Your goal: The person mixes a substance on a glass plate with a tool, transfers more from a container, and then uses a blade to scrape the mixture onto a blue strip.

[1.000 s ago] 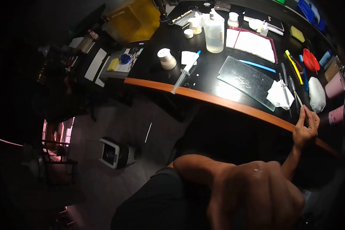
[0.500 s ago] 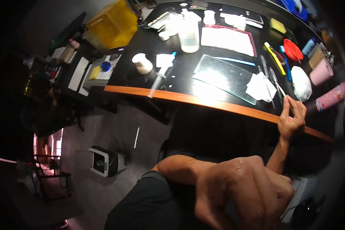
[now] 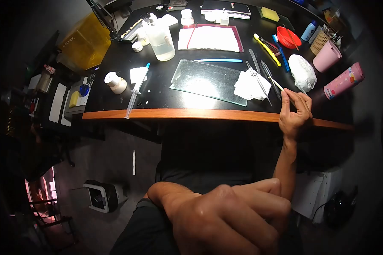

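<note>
My right hand [image 3: 295, 110] is at the desk's wooden front edge, its thumb and fingers pinched on a thin pale stick [image 3: 278, 84]. The stick points up and left, over a slim dark-handled tool [image 3: 271, 80]. Beside it, a white tissue [image 3: 247, 87] with thin metal tools [image 3: 259, 80] on it overlaps the corner of a glass plate [image 3: 208, 78]. Large and close to the camera, my left hand [image 3: 234, 219] hovers above my lap with its fingers curled in. Its palm side is hidden, so whatever it may hold does not show.
A syringe [image 3: 134, 95] lies at the desk's left, near a small white bottle [image 3: 115, 83]. Behind stand a clear pump bottle [image 3: 161, 42] and a white pad [image 3: 210, 39]. Rightward are a red bowl [image 3: 288, 38], a crumpled white bag [image 3: 302, 72] and a pink tumbler [image 3: 344, 80].
The camera view has turned, so the desk and its things appear further left and slightly higher. My right hand keeps its pinch on the stick; my left hand stays curled and appears lower left.
</note>
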### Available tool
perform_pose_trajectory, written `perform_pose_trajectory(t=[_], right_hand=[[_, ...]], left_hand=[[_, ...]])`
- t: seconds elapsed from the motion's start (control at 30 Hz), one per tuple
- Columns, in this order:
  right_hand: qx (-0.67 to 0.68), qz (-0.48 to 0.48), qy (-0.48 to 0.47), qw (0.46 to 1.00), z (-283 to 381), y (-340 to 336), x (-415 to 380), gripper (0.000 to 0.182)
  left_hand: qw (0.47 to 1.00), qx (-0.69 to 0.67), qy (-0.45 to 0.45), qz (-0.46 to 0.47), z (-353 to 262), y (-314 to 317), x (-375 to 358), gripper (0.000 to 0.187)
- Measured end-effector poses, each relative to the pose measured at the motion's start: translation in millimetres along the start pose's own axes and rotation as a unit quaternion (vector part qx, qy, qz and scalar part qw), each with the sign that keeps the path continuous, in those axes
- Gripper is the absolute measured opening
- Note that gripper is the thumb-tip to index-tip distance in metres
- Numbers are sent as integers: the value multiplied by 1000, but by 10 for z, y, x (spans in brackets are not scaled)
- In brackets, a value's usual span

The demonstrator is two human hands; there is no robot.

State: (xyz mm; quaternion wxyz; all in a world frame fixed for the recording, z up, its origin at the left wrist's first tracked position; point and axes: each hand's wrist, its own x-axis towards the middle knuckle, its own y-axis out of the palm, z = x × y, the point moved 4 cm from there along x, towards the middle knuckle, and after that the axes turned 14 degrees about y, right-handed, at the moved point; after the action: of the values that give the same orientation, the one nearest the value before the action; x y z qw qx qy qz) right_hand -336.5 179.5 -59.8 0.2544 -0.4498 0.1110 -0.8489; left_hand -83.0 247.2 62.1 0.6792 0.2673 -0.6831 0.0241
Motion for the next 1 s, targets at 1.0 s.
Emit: perform_pose_trajectory(t=[1.0], right_hand=[[6,12,1,1000,34,-15,10,11]], left_hand=[[893,403,-143,138,-12,-625,-256,11]])
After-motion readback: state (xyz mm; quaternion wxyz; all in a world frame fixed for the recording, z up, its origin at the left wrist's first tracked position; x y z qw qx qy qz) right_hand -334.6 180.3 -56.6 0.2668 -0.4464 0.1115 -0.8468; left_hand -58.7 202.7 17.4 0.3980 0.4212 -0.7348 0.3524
